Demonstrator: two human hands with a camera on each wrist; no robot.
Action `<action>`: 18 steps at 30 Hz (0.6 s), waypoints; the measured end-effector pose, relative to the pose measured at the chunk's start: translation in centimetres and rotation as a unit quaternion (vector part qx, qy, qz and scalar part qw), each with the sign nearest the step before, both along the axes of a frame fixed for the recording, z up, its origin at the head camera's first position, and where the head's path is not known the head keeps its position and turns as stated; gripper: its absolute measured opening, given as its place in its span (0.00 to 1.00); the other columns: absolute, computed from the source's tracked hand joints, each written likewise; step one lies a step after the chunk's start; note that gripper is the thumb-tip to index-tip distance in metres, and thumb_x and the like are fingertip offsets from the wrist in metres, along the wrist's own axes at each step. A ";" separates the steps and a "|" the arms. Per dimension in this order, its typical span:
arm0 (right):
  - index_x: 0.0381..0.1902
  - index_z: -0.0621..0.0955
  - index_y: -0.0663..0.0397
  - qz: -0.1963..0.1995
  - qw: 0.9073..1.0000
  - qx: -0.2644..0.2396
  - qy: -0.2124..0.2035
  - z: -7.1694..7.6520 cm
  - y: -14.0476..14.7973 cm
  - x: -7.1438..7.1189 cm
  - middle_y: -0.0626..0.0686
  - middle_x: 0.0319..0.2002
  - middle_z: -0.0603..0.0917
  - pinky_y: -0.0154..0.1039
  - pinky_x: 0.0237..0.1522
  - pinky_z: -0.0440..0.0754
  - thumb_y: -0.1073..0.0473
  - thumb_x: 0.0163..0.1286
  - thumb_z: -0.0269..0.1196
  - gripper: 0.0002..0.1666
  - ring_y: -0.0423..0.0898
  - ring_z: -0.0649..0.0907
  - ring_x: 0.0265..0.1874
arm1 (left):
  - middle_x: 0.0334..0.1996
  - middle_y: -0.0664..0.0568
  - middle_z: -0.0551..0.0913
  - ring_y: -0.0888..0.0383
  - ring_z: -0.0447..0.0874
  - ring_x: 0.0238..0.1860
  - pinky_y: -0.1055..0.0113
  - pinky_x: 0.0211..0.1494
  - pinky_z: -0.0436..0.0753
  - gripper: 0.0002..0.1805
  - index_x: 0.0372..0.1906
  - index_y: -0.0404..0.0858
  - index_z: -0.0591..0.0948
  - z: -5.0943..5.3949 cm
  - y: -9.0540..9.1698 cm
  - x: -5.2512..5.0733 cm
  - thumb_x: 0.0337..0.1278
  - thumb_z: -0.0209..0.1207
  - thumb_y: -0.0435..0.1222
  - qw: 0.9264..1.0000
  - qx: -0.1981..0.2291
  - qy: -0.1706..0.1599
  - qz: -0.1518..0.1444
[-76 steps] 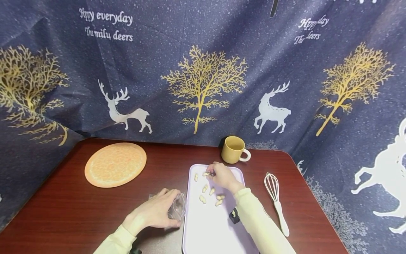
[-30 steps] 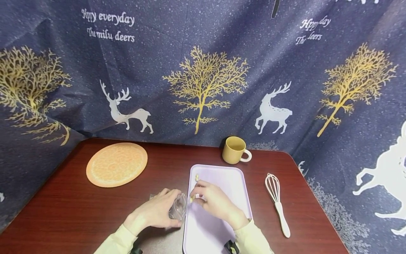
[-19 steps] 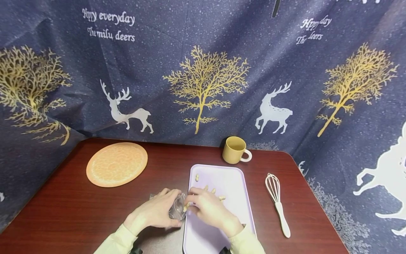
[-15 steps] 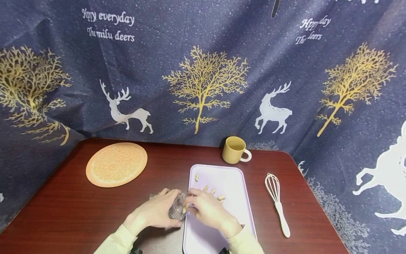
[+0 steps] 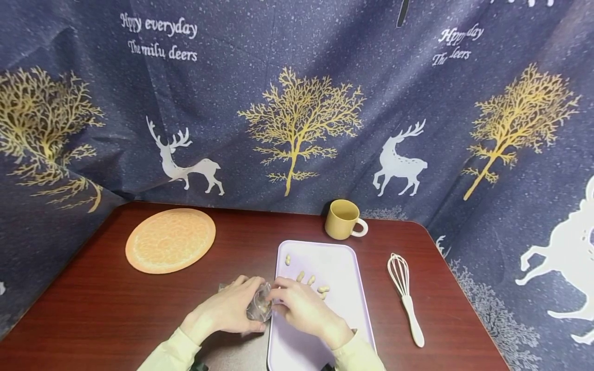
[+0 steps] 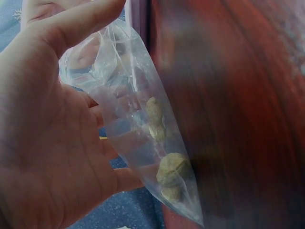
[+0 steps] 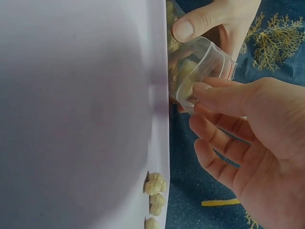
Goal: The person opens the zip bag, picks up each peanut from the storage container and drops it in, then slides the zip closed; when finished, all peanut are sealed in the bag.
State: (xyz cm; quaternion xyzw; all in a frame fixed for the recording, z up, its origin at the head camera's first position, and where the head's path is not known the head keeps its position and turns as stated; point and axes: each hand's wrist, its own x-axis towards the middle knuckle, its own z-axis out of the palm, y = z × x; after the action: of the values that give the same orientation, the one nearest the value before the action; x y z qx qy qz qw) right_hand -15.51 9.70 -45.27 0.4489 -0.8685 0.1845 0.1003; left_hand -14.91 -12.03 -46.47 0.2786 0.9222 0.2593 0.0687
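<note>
My left hand (image 5: pixel 232 305) grips a clear zip-lock plastic bag (image 6: pixel 128 95) beside the tray's left edge, thumb and fingers holding its mouth apart. Through the plastic I see peanuts (image 6: pixel 172 169) near the bottom. My right hand (image 5: pixel 301 307) is at the bag's mouth, thumb and index fingertips at the rim, the other fingers loosely bent. A peanut (image 7: pixel 187 81) shows through the plastic just beyond the right thumb tip, seemingly free of the fingers. Several loose peanuts (image 5: pixel 323 289) lie on the lilac tray (image 5: pixel 336 263), and a single peanut (image 5: pixel 287 259) is near its far left corner.
A mustard mug (image 5: pixel 342 220) with a white handle stands behind the tray. To the right lies a white whisk (image 5: pixel 406 299). An orange oval mat (image 5: pixel 170 240) is at the far left of the dark red table (image 5: pixel 116 304). A patterned cloth (image 5: pixel 297 103) hangs behind.
My right hand went from the tray's far end to the bag, carrying a peanut. That peanut has passed from the fingertips into the bag's mouth. The left hand has kept its place.
</note>
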 end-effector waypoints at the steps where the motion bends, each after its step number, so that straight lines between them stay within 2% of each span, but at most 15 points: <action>1: 0.39 0.86 0.45 -0.001 1.000 0.002 -0.001 0.0 0.0 0.0 0.42 0.38 0.80 0.29 0.43 0.78 0.67 0.55 0.72 0.15 0.36 0.81 0.37 | 0.56 0.53 0.75 0.52 0.72 0.56 0.46 0.54 0.76 0.44 0.63 0.43 0.71 0.0 0.0 0.0 0.39 0.75 0.54 1.000 -0.001 0.001 0.000; 9: 0.40 0.86 0.46 -0.006 1.000 0.005 -0.014 0.1 0.0 0.0 0.41 0.38 0.80 0.28 0.44 0.78 0.66 0.57 0.71 0.13 0.35 0.81 0.38 | 0.55 0.52 0.76 0.50 0.72 0.56 0.44 0.54 0.76 0.44 0.62 0.41 0.71 0.2 0.1 0.1 0.39 0.75 0.54 1.000 0.003 0.004 -0.006; 18: 0.40 0.86 0.45 -0.004 1.000 0.006 -0.025 0.1 0.0 0.0 0.42 0.38 0.81 0.28 0.43 0.77 0.64 0.57 0.72 0.13 0.35 0.81 0.37 | 0.54 0.53 0.76 0.53 0.73 0.54 0.47 0.54 0.76 0.44 0.62 0.41 0.72 0.1 0.0 0.1 0.39 0.75 0.54 1.000 0.001 0.016 -0.006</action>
State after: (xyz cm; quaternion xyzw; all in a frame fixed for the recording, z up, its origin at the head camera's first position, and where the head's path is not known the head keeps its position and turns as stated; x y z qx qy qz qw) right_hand -15.51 9.67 -45.18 0.4410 -0.8739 0.1897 0.0767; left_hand -14.77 -12.01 -46.34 0.2885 0.9211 0.2554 0.0551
